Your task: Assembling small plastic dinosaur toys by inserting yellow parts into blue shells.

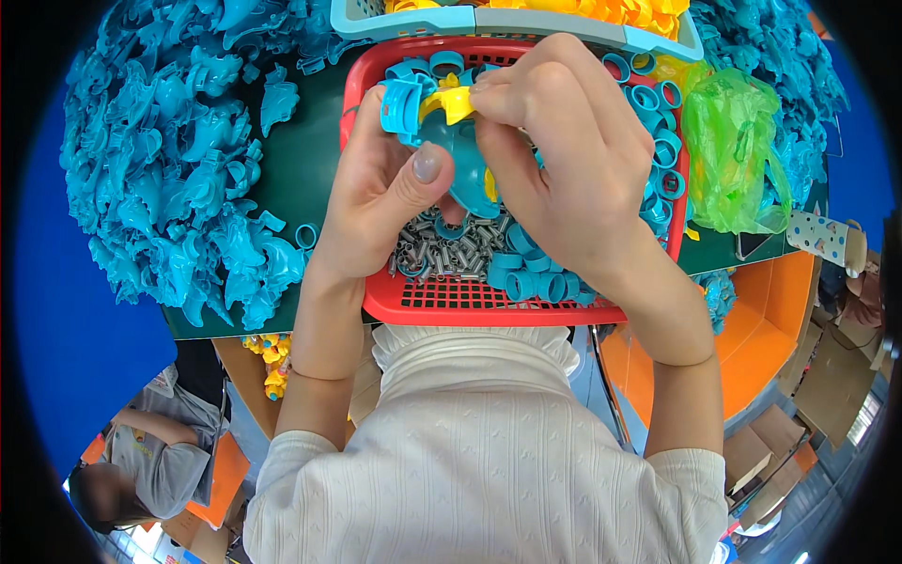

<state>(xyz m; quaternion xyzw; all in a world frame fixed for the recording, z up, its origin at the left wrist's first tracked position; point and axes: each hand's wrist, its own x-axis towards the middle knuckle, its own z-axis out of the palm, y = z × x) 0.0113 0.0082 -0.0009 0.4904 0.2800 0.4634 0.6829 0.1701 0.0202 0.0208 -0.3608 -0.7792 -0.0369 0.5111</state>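
- Teal plastic is what both hands close on: a rounded blue toy body [460,164] held over the red basket [451,303].
- The left hand [381,193] grips the toy body from its left side, thumb pressed across the front and fingers curled behind.
- The right hand [564,155] is curled over the top of the toy body, fingertips pinching a yellow piece [449,101] against it.
- A ribbed blue ring part [402,103] sits at the top of the toy body, just left of the yellow piece and above the left thumb.
- Under both hands, the basket holds small metal springs [446,252] and loose blue rings [526,277].
- Left of the left hand, blue plastic shells [178,160] are heaped on the table.
- Right of the right hand lies a green plastic bag [733,155].
- Beyond the hands, a pale blue basket [554,26] holds yellow parts.
- Low at the left, another person in a grey shirt [160,451] sits well apart.
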